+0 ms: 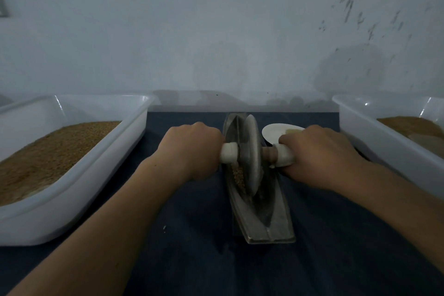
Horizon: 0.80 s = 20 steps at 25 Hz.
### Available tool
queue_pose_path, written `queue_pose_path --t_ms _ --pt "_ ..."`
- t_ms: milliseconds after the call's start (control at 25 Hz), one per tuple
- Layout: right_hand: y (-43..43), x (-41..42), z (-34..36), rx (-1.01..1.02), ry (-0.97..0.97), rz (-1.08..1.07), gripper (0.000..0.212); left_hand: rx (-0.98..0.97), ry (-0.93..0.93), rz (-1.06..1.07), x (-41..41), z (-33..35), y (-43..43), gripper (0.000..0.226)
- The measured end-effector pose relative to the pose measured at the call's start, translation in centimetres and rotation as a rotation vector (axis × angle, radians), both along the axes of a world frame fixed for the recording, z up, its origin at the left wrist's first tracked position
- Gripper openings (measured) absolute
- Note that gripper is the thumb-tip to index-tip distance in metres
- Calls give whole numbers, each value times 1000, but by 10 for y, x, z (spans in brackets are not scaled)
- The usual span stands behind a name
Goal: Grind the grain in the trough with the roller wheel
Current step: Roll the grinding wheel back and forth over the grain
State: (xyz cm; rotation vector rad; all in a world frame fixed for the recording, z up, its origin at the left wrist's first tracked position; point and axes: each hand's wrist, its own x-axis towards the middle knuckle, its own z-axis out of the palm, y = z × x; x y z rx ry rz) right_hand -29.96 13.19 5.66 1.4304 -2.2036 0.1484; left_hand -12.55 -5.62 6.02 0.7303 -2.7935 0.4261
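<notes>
Here my left hand [192,149] and right hand [317,151] were each closed on the axle handle [229,152] of the roller wheel [252,154]. I judged that equal downward pressure would keep it upright inside the trough [266,218], over the grain [237,173].

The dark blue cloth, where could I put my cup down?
Bare dark blue cloth shows between the white plastic tray of brown grain and the long grey metal trough, under the left forearm. It is crowded by the small white dish, beside the right hand.
</notes>
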Motion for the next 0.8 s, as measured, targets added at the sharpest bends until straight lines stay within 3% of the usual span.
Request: queue_pose_path --t_ms 160,320,440,480,520,600,800 --pt "-48 -18 17 174 -121 -49 17 -3 41 67 -25 1 -17 15" --pt "-41 -22 19 223 -153 -29 18 3 33 35 -19 3 -11 11" --pt "-2 -6 5 16 107 56 54 -2 17 -102 12 -5 -1 15" --pt "6 -2 4 -76 241 68 60 -28 28 -136 19 -6 1 16" --pt "10 0 3 -151 313 83 51 -58 41 -150 22 -5 1 17" --pt "6 -5 -4 -152 234 108 23 -75 66 -109 15 -5 -2 16" --pt "-51 -24 8 79 -35 -66 28 39 23 77 -31 8 -19 13"
